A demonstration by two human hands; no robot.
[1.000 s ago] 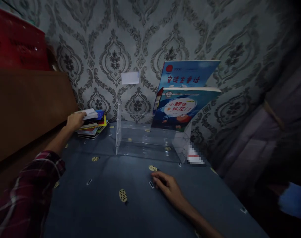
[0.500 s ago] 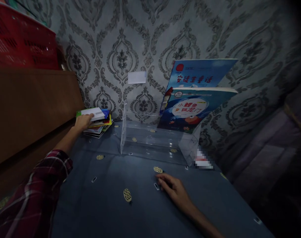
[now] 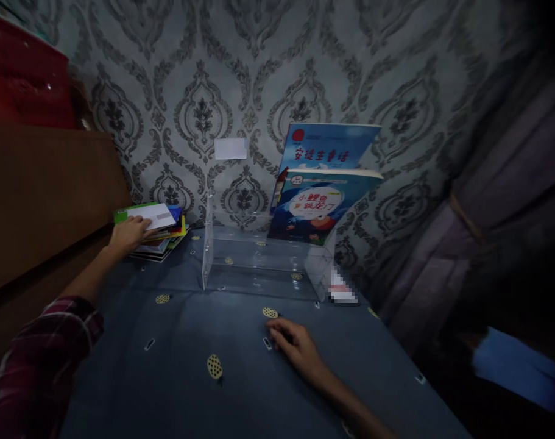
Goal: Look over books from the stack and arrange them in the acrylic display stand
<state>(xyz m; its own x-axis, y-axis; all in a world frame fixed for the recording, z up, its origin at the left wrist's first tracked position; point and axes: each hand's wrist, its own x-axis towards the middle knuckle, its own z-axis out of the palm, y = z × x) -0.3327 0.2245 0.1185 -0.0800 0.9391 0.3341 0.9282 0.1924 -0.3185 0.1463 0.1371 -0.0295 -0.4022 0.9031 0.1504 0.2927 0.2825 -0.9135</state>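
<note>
My left hand (image 3: 130,235) is at the left edge of a pile of books (image 3: 161,244). Its fingers are over the white-covered top book (image 3: 155,215) and bent round its near edge; the thumb is hidden. My right hand (image 3: 293,341) rests on the dark blue cloth (image 3: 176,378), fingers loosely curled with a gap at the thumb, nothing in them. Beyond it stands a clear plastic rack (image 3: 259,274). On the rack's right side lean two picture books, a blue one (image 3: 327,143) behind and a teal one (image 3: 316,207) in front.
A brown wooden cabinet (image 3: 44,195) with a red basket (image 3: 25,79) on it borders the left. Patterned wallpaper (image 3: 300,91) rises behind, with a white label (image 3: 230,149) near the rack. A tied curtain (image 3: 441,244) hangs at the right, with a blurred card (image 3: 342,289) beside the rack.
The view has turned to the right, so everything sits further left. My left hand has shifted slightly down to the top book's near left edge. My right hand keeps its pose on the cloth.
</note>
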